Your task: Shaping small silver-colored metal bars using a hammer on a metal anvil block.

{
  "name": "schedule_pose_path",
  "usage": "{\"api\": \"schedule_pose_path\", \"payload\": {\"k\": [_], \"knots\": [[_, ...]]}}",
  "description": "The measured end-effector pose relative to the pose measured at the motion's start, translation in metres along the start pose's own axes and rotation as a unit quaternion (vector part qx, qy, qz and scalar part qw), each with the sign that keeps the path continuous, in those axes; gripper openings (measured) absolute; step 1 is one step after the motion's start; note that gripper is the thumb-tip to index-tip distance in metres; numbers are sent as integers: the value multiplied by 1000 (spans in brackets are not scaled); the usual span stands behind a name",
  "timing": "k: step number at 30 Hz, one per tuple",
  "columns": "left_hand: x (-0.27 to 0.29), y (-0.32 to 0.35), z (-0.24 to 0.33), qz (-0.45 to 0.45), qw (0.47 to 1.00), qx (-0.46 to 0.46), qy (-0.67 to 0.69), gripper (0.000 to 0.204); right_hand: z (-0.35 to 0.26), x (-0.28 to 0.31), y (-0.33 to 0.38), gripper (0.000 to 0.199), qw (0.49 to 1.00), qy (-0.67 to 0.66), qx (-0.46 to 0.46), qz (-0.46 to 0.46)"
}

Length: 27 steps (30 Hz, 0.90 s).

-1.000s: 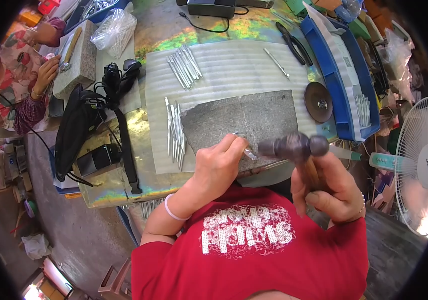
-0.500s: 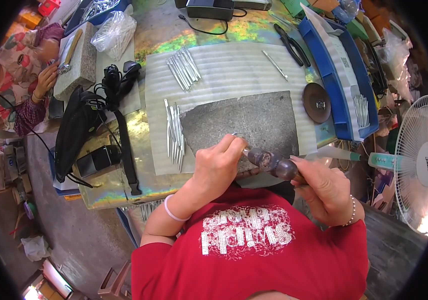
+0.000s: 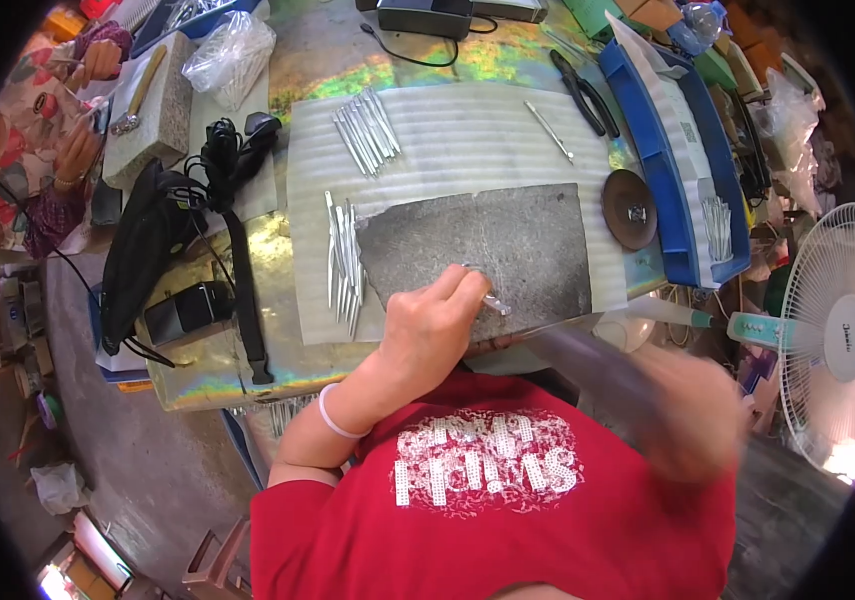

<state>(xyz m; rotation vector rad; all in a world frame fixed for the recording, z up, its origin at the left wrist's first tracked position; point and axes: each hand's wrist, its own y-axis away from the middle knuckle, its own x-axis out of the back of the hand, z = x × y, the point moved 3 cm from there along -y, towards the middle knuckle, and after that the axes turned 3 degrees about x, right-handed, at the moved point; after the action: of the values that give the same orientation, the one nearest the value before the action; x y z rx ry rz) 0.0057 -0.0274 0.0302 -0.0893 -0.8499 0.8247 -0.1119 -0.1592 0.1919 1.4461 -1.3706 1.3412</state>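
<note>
- Since half a second ago, the right hand [image 3: 693, 420] has dropped away from the grey slab toward the lower right and is now a motion blur; the dark-headed hammer [image 3: 588, 365] it swings shows only as a dark streak, and I cannot tell how its fingers sit on the handle.
- The left hand [image 3: 433, 325] has stayed where it was, fingers pinched together on a small silvery metal piece [image 3: 493, 300] held flat against the dark grey stone slab [image 3: 488, 250].
- That slab lies on a pale corrugated sheet [image 3: 448, 130] spread over the iridescent gold surface [image 3: 218, 370].
- A row of thin silvery metal strips [image 3: 343, 260] lies just beside the slab's left edge; a second bundle of the same strips [image 3: 368, 130] lies farther up the sheet.
- A round brown disc [image 3: 630, 208] sits at the slab's right, touching a long blue plastic tray [image 3: 673, 170].
- Black pliers [image 3: 588, 92] lie near the tray's upper end.
- Another person's hands [image 3: 83, 100] work at the upper left, well apart.
</note>
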Motion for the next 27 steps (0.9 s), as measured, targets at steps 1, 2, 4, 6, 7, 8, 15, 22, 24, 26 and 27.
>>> {"api": "schedule_pose_path", "payload": {"k": [1, 2, 4, 6, 7, 8, 15, 22, 24, 26, 27], "knots": [[3, 7, -3, -1, 1000, 16, -11, 15, 9, -22, -6, 36, 995, -92, 23, 4], [3, 8, -2, -1, 1000, 22, -11, 15, 14, -30, -9, 45, 984, -172, 37, 6], [1, 7, -3, -3, 1000, 17, 0, 14, 16, -23, -6, 53, 983, -179, 44, -4], [2, 0, -5, -33, 999, 18, -1, 23, 11, -11, -9, 44, 985, -163, 23, 48], [3, 0, -3, -34, 999, 16, 1, 22, 8, -12, 4, 44, 986, -161, 18, 48], [3, 1, -3, -34, 999, 17, 1, 22, 8, -8, 16, 34, 904, -395, 18, 166], [6, 9, -6, -2, 1000, 25, 17, 13, 16, -25, -4, 52, 980, -194, 27, 45], [26, 2, -20, 7, 676, 332, 658, 11, 54, -94, -4, 47, 981, -142, -95, 89], [27, 2, -19, 8, 616, 324, 718, 13, 65, -125, 2, 44, 983, -106, -135, 60], [28, 3, -19, 11, 622, 327, 711, 14, 68, -131, -3, 43, 987, -78, -122, 63], [28, 5, -18, 12, 628, 328, 706, 14, 68, -133, -5, 43, 991, -47, -111, 67]]}}
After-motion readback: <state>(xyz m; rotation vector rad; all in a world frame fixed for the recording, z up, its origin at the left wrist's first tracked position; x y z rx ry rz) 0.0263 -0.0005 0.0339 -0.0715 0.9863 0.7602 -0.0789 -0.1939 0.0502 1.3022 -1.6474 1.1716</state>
